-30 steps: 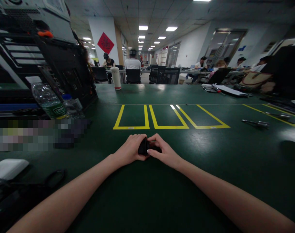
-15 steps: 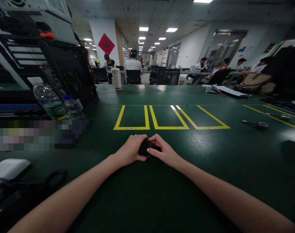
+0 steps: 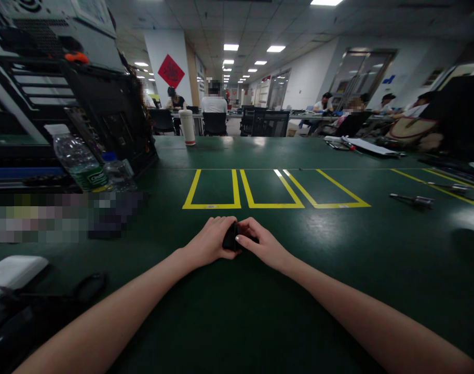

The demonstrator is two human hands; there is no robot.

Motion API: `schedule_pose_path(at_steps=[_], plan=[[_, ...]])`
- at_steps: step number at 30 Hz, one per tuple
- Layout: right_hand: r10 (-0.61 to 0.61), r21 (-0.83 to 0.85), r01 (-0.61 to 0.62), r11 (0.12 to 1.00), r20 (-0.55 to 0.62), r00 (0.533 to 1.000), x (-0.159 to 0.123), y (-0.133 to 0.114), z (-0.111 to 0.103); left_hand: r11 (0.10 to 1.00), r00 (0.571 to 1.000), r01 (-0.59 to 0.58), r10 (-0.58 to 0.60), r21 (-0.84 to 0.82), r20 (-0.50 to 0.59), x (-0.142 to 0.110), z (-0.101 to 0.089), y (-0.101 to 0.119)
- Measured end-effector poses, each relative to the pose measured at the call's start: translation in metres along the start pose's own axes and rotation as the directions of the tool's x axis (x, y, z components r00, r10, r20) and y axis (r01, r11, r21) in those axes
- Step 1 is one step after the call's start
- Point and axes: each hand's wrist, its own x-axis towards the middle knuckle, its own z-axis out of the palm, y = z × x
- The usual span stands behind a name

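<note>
A small black object is held between my two hands, just above or on the dark green table; its kind I cannot make out. My left hand is closed round its left side, thumb below and fingers over the top. On the other side, my right hand pinches its right edge, thumb in front and fingers behind. Much of the object is hidden by the fingers. Yellow tape outlines lie on the table just beyond my hands.
Computer cases stand stacked at the left, with a water bottle in front. A white box and black cables lie near left. Metal tools lie at right. A white tumbler stands at the far edge; people sit beyond.
Both hands stay in place on the black object. The right thumb and fingertips have shifted very slightly against its edge.
</note>
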Motion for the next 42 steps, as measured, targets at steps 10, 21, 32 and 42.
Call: schedule_pose_path(at_steps=[10,21,32,42], plan=[[-0.054,0.028,0.054,0.998,-0.007,0.999,-0.0011,-0.0005,-0.0009,1.0,1.0,0.009,-0.009,-0.013,0.0,0.0004,-0.0009,0.0013],[-0.048,-0.034,0.048,0.998,0.01,0.999,-0.0002,0.0007,-0.0006,1.0,1.0,0.002,-0.002,-0.003,0.003,0.0002,-0.0009,0.0006],[-0.052,0.026,0.053,0.998,-0.023,0.998,0.0003,0.0026,0.0018,1.0,1.0,-0.017,0.017,-0.006,-0.01,0.0001,0.0001,0.0008],[-0.141,-0.071,0.138,0.988,-0.031,0.99,-0.0025,0.0003,-0.0021,1.0,1.0,0.008,-0.008,-0.007,-0.001,-0.0011,-0.0023,0.0029]])
